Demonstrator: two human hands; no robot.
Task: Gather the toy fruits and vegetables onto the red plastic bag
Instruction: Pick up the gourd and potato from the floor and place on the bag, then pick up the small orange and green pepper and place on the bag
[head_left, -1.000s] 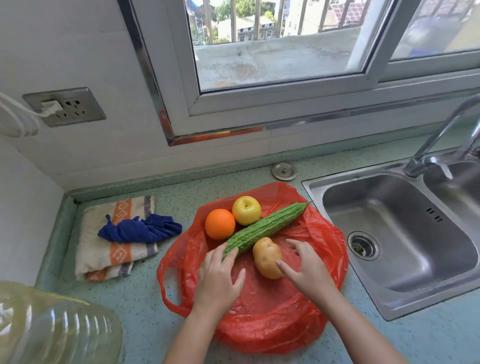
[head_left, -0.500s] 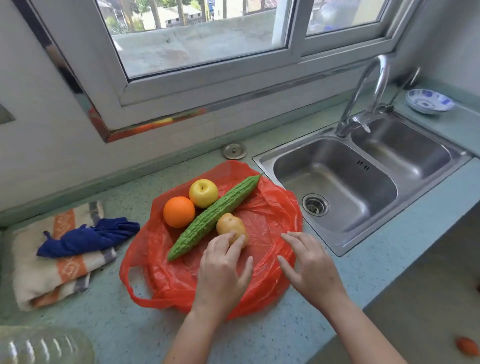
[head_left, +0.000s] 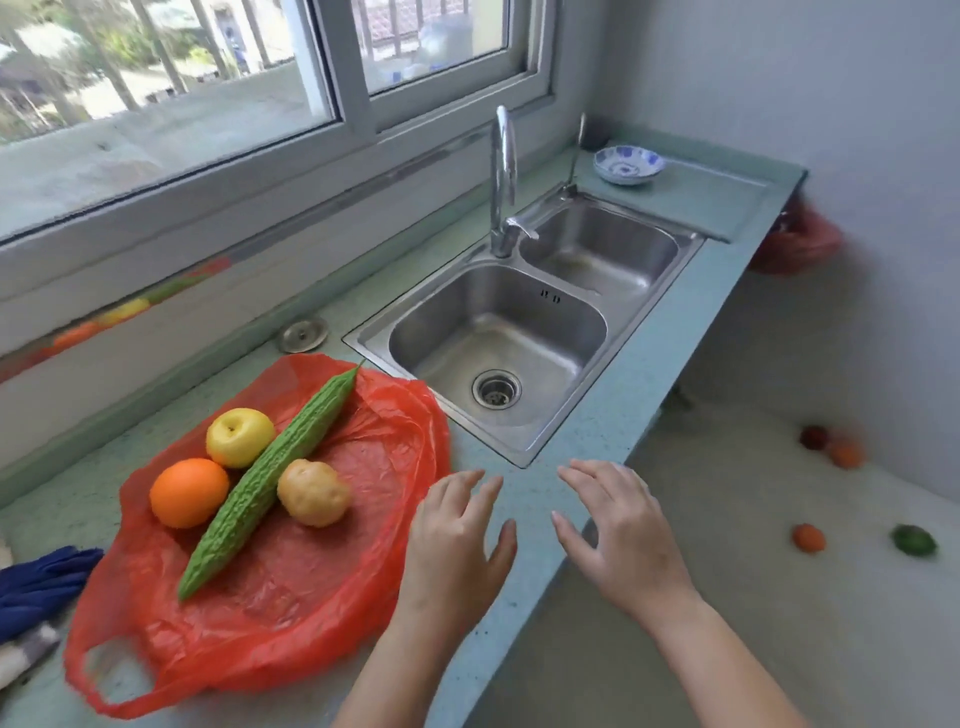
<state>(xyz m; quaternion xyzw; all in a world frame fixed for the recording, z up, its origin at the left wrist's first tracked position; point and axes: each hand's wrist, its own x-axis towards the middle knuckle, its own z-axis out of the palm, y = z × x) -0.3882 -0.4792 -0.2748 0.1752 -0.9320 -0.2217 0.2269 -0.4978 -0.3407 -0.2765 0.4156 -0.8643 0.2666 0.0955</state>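
Both hands have come off the bag (head_left: 291, 587) and now hover over the counter (head_left: 613, 395) edge, left hand (head_left: 457, 545) and right hand (head_left: 618, 530) empty with fingers spread. On the bag lie the orange (head_left: 189, 492), apple (head_left: 240, 437), gourd (head_left: 270, 473) and potato (head_left: 313, 492). Four more toys (head_left: 808, 537) sit scattered on the floor (head_left: 727, 597).

The blue cloth (head_left: 36, 587) is cut off at left; 4 floor items (head_left: 852, 493) are blurred.

Looking like a home kitchen. Showing it: a steel double sink (head_left: 519, 332) with tap (head_left: 504, 182), speckled countertop (head_left: 597, 452), barred window (head_left: 171, 67), bowl (head_left: 628, 163).
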